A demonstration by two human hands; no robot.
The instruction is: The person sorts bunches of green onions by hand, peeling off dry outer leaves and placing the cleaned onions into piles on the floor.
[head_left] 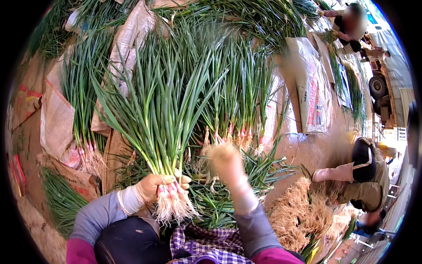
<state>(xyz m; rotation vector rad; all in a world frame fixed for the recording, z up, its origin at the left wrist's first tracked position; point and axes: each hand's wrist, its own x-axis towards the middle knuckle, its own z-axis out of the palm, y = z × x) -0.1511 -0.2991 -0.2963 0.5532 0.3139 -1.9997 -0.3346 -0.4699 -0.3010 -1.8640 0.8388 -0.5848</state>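
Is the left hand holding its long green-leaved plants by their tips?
No, the left hand grips the lower stems, near their pale, stringy roots.

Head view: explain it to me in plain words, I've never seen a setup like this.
There is no machine here, only a person at work, wearing a camera on the head. It looks down, so left in the picture is the person's left. The wide fisheye lens bends straight edges and darkens the corners.

The two hands reach in from below. The left hand is closed around a bunch of what look like scallions, leaves pointing away and pale roots toward the body. The right hand is blurred, so I cannot tell whether it holds anything.

Beyond lie more scallions and sacks. A tan, stringy pile sits at right, and other people are near the right edge.
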